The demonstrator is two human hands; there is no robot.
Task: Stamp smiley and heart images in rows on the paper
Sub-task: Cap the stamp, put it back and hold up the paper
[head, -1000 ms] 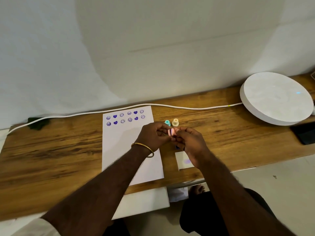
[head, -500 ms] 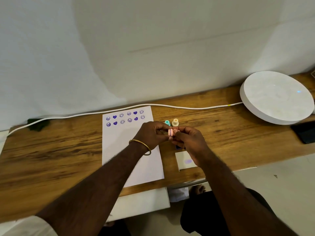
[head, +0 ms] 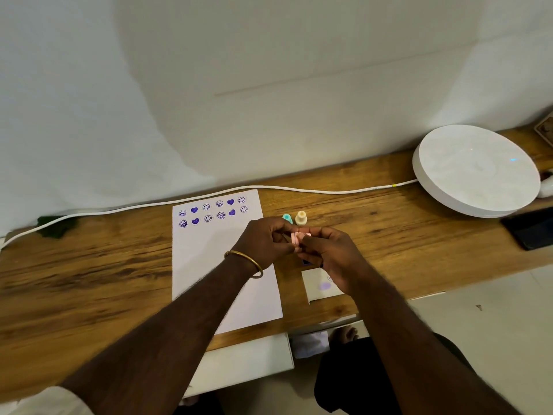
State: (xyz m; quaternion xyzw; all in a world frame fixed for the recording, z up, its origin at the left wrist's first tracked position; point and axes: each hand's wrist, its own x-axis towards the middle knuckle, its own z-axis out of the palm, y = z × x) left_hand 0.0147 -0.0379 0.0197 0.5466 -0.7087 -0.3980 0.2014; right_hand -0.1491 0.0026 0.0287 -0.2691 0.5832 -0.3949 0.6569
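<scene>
Two purple rows of stamps fill the top of the paper (head: 215, 265); below them it is blank. Just right of the paper, left hand (head: 263, 241) and right hand (head: 329, 256) pinch a pink stamp (head: 299, 237).

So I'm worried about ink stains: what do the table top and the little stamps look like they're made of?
The table top looks like wood or a wood-look laminate with a low sheen: brown streaked grain shows; which one I cannot tell. The teal stamp and cream stamp look like smooth moulded plastic, in flat pastel colours. The pink stamp, held between both hands, seems the same.
</scene>
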